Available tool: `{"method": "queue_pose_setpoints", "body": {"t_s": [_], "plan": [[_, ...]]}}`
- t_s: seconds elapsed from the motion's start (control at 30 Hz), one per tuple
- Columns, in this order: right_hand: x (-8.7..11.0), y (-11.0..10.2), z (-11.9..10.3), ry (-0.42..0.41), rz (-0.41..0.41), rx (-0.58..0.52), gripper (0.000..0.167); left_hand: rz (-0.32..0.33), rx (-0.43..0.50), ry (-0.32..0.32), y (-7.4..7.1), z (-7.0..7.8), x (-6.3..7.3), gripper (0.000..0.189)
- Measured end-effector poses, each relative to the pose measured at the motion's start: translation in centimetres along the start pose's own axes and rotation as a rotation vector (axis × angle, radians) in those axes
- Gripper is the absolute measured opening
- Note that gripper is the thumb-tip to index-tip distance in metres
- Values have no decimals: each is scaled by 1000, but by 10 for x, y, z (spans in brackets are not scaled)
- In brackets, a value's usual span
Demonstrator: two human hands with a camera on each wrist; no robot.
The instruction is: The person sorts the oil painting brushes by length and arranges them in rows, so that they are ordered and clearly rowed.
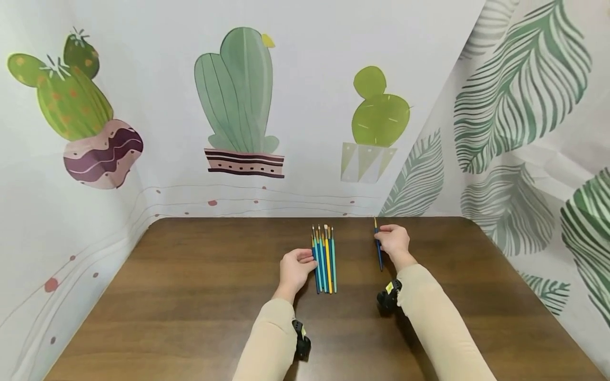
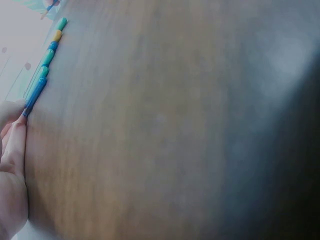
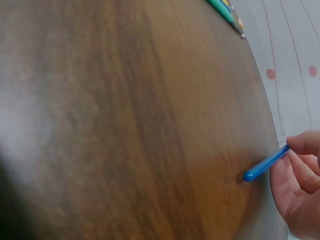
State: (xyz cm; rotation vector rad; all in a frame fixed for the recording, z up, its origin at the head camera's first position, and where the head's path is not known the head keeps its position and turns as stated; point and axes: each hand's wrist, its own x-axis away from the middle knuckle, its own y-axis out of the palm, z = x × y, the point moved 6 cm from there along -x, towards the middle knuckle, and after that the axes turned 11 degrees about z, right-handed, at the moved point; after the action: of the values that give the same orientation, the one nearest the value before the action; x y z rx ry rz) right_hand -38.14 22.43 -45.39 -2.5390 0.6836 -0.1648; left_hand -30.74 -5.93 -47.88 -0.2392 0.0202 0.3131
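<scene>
Several slim paintbrushes (image 1: 327,270) lie side by side at the table's middle, bristles toward the far edge, with blue, turquoise and yellow handles. At the left end of this row, my left hand (image 1: 294,271) pinches a dark blue paintbrush (image 1: 317,281) between thumb and fingers. The left wrist view shows its blue handle (image 2: 36,94) at the fingertips. Farther right, apart from the row, my right hand (image 1: 394,241) pinches another blue paintbrush (image 1: 379,257), its bristles pointing away from me. In the right wrist view the rounded handle end (image 3: 252,174) sticks out from the fingers.
A brown wood-grain table (image 1: 190,296) with rounded far corners carries everything. Close behind its far edge stands a white wall covering (image 1: 310,106) printed with cacti and leaves. A black wrist camera (image 1: 302,339) sits on the left sleeve, another camera (image 1: 388,299) on the right.
</scene>
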Motion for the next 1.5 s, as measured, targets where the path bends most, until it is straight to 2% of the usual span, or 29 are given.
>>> {"method": "queue_pose_setpoints", "body": {"t_s": [0.27,0.53,1.0,1.4,1.5], "plan": [[-9,2,-8,-30,-4,44,31,15,-6,-2,-5,2,-5,28],[-14,-3,-8,-89,61,179,29,7,14,-13,-2,1,-5,29],[-17,-7,-2,-61,91,205,29,-1,36,-21,1,1,-1,29],[-14,-7,4,-40,105,205,27,8,-2,8,2,1,0,28],[-15,-7,4,-42,112,209,28,8,4,-2,2,1,0,28]]}}
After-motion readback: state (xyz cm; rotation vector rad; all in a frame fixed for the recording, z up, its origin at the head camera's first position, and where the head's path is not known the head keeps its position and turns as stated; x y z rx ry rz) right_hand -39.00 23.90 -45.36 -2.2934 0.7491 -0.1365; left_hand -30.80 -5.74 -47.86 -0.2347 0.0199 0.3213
